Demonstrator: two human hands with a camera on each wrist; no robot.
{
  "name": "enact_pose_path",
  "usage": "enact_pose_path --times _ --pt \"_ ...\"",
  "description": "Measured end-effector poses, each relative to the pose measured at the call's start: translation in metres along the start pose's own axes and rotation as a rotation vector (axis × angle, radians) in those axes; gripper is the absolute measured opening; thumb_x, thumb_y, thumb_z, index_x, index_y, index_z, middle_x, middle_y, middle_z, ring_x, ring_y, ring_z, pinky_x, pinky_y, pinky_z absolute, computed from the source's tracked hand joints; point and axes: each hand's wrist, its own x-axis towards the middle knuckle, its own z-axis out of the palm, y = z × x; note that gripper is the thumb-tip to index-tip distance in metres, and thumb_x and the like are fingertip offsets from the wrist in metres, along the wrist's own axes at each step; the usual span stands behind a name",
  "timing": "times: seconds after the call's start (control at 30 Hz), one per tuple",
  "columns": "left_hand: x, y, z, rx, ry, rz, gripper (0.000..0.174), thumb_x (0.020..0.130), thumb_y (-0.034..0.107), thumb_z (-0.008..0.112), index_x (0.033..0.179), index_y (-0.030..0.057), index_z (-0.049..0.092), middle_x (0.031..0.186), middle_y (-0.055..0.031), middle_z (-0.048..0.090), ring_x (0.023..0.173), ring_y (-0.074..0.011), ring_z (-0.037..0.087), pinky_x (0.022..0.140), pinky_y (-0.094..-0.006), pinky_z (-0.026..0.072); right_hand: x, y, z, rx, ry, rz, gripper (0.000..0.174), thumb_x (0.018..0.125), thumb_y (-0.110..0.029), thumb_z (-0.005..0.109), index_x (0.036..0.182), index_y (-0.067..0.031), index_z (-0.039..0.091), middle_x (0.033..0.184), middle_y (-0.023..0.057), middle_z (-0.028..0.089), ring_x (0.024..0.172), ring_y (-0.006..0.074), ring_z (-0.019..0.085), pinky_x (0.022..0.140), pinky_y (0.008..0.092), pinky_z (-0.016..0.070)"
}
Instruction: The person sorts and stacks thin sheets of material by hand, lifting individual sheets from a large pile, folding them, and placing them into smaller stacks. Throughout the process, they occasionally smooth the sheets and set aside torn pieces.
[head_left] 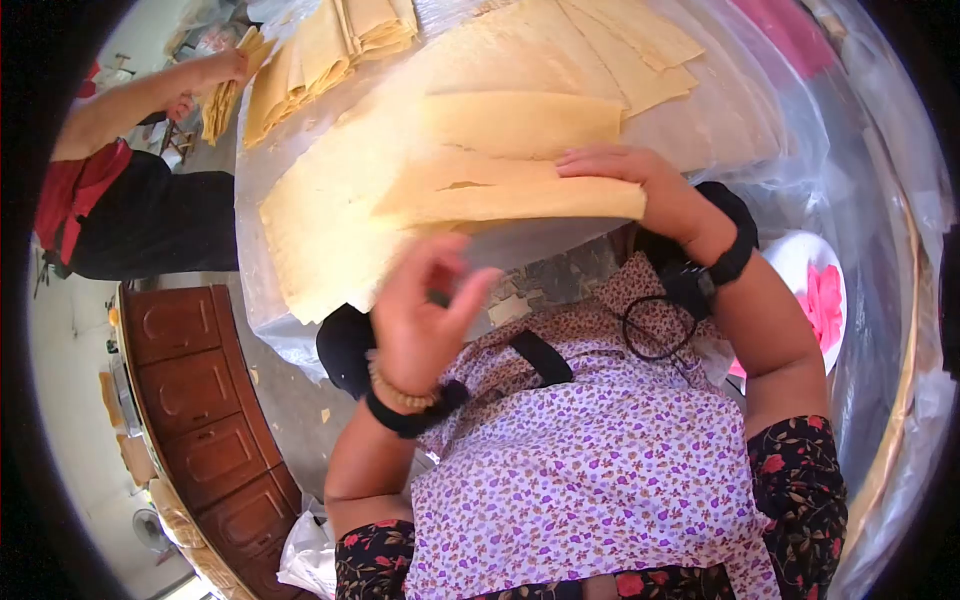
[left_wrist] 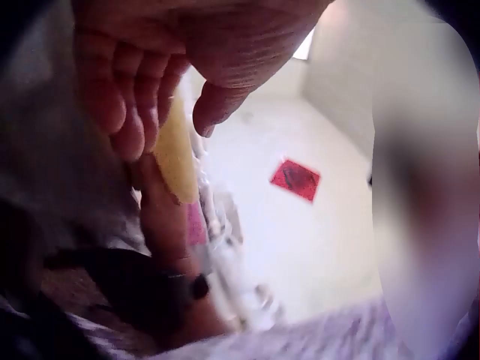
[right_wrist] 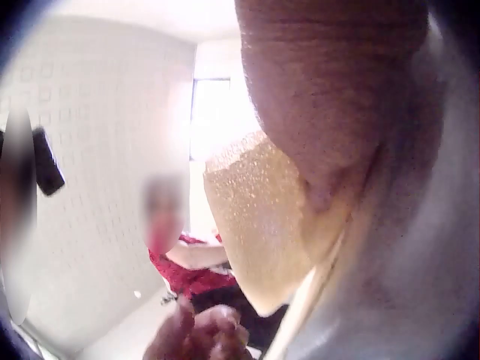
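Observation:
A thin, pale-yellow pliable sheet (head_left: 500, 205), folded into a long strip, lies along the near edge of the plastic-covered table in the head view. At the strip's right end my right hand (head_left: 655, 195) grips it, fingers laid over the top and thumb hidden. The right wrist view has the sheet (right_wrist: 259, 217) right against that hand. My left hand (head_left: 425, 310) is blurred, just in front of the strip's left part, with fingers loosely bent and nothing in them. In the left wrist view, the left hand's fingers (left_wrist: 135, 112) hang beside the sheet (left_wrist: 176, 154).
More yellow sheets (head_left: 640, 50) spread over the table's far side, and folded stacks (head_left: 330, 50) lie at its far left. Another person's arm (head_left: 150, 105) holds a folded bundle (head_left: 222, 100) there. Wooden cabinets (head_left: 205, 400) stand left; a white bowl (head_left: 800, 250) with pink cloth is at right.

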Motion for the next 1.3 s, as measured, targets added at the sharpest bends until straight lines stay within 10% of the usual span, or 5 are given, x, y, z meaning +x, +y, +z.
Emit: enact_pose_path --times 0.27,0.73,1.07,1.17,1.3 --pt "0.075 -0.068 -0.055 0.056 -0.241 0.365 0.051 0.074 -0.008 0.079 0.122 0.0064 0.069 0.126 -0.012 0.071 0.133 -0.0281 0.058 0.109 -0.0393 0.0464 -0.005 0.004 -0.017 0.255 -0.025 0.158 0.03 0.098 -0.018 0.066 0.124 -0.0031 0.07 0.124 0.0081 0.072 0.116 0.0207 0.065 0.103 0.035 0.0479" --pt "0.107 -0.081 0.002 0.069 0.085 -0.207 0.024 0.095 0.023 0.071 0.102 0.0006 0.067 0.07 0.0043 0.059 0.06 -0.0062 0.05 0.054 -0.026 0.0413 0.007 -0.016 0.01 -0.365 0.707 0.412 0.063 0.088 -0.026 0.076 0.141 -0.0012 0.053 0.096 0.0141 0.075 0.079 0.0353 0.071 0.077 0.0418 0.0569" --pt "0.099 -0.03 0.012 0.518 0.136 -0.299 0.049 0.086 0.022 0.075 0.127 -0.0011 0.06 0.092 -0.0141 0.074 0.082 -0.027 0.071 0.072 -0.0373 0.0549 0.023 -0.042 0.039 -0.844 0.089 0.039 0.06 0.089 -0.045 0.069 0.144 -0.024 0.056 0.158 0.012 0.042 0.148 0.0374 0.034 0.119 0.0591 0.0247" --pt "0.092 -0.004 0.003 1.107 0.37 0.545 0.056 0.084 0.022 0.076 0.133 0.0041 0.058 0.121 -0.016 0.069 0.111 -0.0308 0.066 0.091 -0.0421 0.0521 0.018 -0.042 0.043 -0.874 0.062 0.084 0.062 0.088 -0.05 0.069 0.143 -0.0248 0.057 0.158 0.0099 0.043 0.148 0.039 0.034 0.118 0.063 0.0243" --pt "0.113 -0.04 0.004 0.771 -0.059 0.505 0.056 0.083 0.023 0.076 0.135 0.0099 0.059 0.137 -0.0151 0.06 0.127 -0.031 0.057 0.102 -0.0446 0.0462 0.028 -0.056 0.038 -0.855 0.001 0.071 0.066 0.086 -0.05 0.07 0.145 -0.0243 0.056 0.159 0.0093 0.043 0.148 0.0399 0.033 0.118 0.0633 0.0244"
